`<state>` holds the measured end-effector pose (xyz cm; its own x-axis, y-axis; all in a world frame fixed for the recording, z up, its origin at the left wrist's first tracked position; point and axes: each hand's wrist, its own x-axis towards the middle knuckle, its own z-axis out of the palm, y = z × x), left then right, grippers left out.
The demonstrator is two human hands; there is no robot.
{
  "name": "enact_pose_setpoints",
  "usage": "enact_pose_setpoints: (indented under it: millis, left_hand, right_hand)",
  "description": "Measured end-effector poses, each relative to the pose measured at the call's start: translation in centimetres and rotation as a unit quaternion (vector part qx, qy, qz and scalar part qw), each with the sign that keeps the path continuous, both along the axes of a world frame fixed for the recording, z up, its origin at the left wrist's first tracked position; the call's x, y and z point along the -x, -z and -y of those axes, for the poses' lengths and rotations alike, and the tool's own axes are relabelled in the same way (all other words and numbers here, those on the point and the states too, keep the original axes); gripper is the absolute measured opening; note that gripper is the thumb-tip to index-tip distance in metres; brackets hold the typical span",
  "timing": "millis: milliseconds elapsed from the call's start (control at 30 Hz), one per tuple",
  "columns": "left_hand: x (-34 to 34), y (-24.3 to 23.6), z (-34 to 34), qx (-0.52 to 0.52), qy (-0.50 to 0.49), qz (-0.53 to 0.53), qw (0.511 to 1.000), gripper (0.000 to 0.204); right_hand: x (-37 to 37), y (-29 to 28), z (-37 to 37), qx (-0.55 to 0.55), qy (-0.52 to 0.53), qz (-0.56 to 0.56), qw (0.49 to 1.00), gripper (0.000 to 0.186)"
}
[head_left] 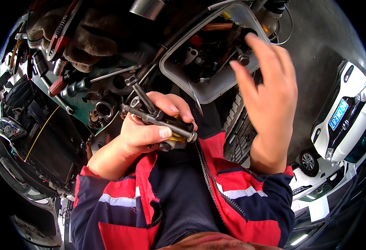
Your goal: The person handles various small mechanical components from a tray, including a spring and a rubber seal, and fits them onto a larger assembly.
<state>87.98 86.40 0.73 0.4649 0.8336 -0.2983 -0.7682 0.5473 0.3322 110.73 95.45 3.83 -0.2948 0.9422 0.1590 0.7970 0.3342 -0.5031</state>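
My left hand is closed around several long metal bolts and a black-and-yellow item, partly hidden by my fingers and the bolts. The bolts point in different directions. My right hand, blurred, is over the right side of a grey plastic container, its thumb and fingers apart beside a dark bolt-like part; whether it touches that part is unclear. Other dark metal parts and a copper-coloured piece lie in the container.
A green tray with sockets, screwdrivers and wrenches is at left, near gloves and pliers. A metal cylinder stands at top. A tyre is below the container. A dark car is at left, a white car at right.
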Motion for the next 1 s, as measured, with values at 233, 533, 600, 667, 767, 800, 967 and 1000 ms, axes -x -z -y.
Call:
enact_pose_setpoints:
  millis: [233, 533, 600, 667, 767, 800, 967, 1000]
  left_hand:
    - [0.0, -0.7, 0.0, 0.024, 0.024, -0.07, 0.997, 0.034]
    - [-1.0, -0.2, 0.9, 0.029, -0.038, -0.013, 0.999, 0.068]
    - [-0.8, -0.3, 1.2, 0.072, -0.072, -0.021, 0.995, 0.064]
    - [-0.1, -0.3, 0.3, 0.056, -0.045, -0.023, 0.997, 0.045]
    - [0.1, -0.6, 0.4, 0.079, -0.038, -0.039, 0.995, 0.036]
    - [0.3, -0.5, 0.2, 0.067, -0.023, 0.009, 0.997, 0.035]
    - [0.2, -0.2, -0.1, 0.073, -0.008, 0.028, 0.997, 0.035]
    - [0.3, -0.1, -0.1, 0.074, -0.005, 0.023, 0.997, 0.036]
  right_hand:
    - [-0.3, -0.9, 1.8, 0.042, 0.195, -0.387, 0.9, 0.019]
    - [2.8, -0.7, 4.3, 0.013, -0.243, -0.333, 0.911, 0.026]
    - [5.1, -0.7, 4.4, -0.037, -0.285, -0.231, 0.93, 0.021]
    - [5.1, -0.7, 4.8, -0.032, -0.293, -0.187, 0.937, 0.016]
    - [3.0, -0.9, 3.0, -0.023, -0.215, -0.174, 0.961, 0.017]
    - [2.1, -1.1, 1.9, -0.039, -0.151, -0.148, 0.977, 0.018]
    - [1.4, -0.2, -2.9, 0.031, 0.027, 0.014, 0.999, 0.023]
    - [1.7, -0.1, -3.3, 0.056, 0.026, 0.04, 0.997, 0.018]
